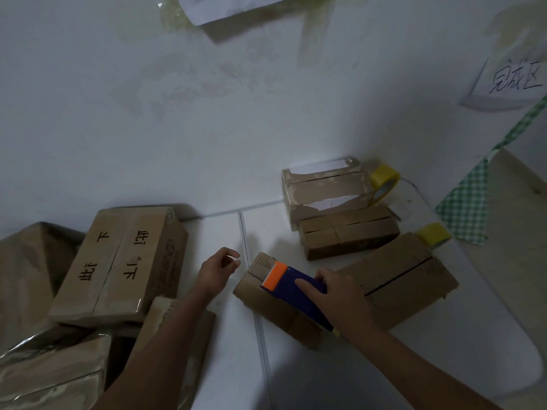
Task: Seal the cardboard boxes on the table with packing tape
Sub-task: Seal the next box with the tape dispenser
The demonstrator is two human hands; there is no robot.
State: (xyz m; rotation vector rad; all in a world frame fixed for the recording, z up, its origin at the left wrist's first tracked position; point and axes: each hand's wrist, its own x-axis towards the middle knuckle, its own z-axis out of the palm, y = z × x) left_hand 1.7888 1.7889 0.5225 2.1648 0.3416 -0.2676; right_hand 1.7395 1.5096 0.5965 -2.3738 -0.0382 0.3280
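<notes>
Nearest us, our right hand (pixel 337 300) grips the purple tape dispenser (pixel 299 287), forefinger laid along its side, its orange head (pixel 275 275) pressed onto the top of a small cardboard box (pixel 275 306) on the white table (pixel 207 143). Just left of that grip, our left hand (pixel 217 272) hovers off the box, fingers loosely curled and holding nothing. Right of the grip, touching the small box, lies a larger flat box (pixel 405 279) with a dark seam. Beyond the grip sit a brown box (pixel 349 235) and, behind it, a worn box (pixel 322 187) with torn white patches; a yellow tape roll (pixel 383 180) leans at its far right end, and a second yellow roll (pixel 433 236) shows past the flat box. Well left of the grip, a taped box with printed characters (pixel 124 261) rests on a pile of cartons (pixel 44 335). Far right, a paper sign (pixel 512 81) hangs on the wall.
</notes>
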